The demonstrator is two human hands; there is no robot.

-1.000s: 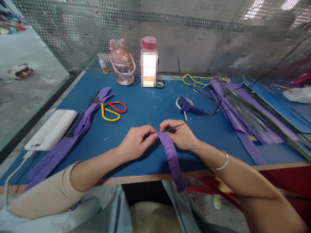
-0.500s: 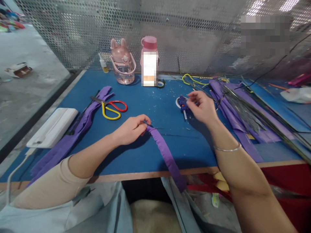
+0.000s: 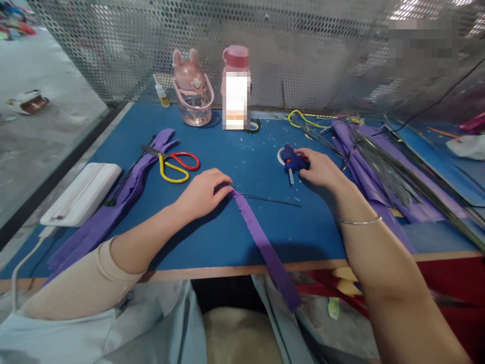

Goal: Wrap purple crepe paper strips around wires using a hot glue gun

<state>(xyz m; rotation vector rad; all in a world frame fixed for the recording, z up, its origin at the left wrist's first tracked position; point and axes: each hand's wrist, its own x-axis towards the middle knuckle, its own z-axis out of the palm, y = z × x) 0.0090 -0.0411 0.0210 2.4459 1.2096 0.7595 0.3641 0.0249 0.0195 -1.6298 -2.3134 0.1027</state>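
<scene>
Hands on ribbon and glue gun

Fingers of the left hand (image 3: 202, 191) curl down and pinch the near end of a purple ruffled strip (image 3: 261, 242) against the blue worktop (image 3: 227, 227), the forearm lying flat across the front edge in a beige sleeve. A thin dark wire (image 3: 271, 199) runs from that pinched end toward the right hand. From the left fingertips the strip trails away over the worktop's front edge and hangs below it.

The right hand (image 3: 320, 169) is stretched forward, palm down, its fingers closed round the handle of a blue glue gun (image 3: 293, 161) that rests on the worktop; a silver bangle (image 3: 359, 221) sits on the wrist.

Beyond the left hand lie scissors (image 3: 176, 166) with red and yellow handles, beside a heap of purple strips (image 3: 125, 197), and farther left a white flat box (image 3: 81, 192). Past both hands, against the mesh screen (image 3: 303, 50), stand a pink bunny-eared bottle (image 3: 191, 93) and a pink-capped bottle (image 3: 235, 88). To the right of the right hand lie more purple strips and a bundle of dark wires (image 3: 397, 172).
</scene>
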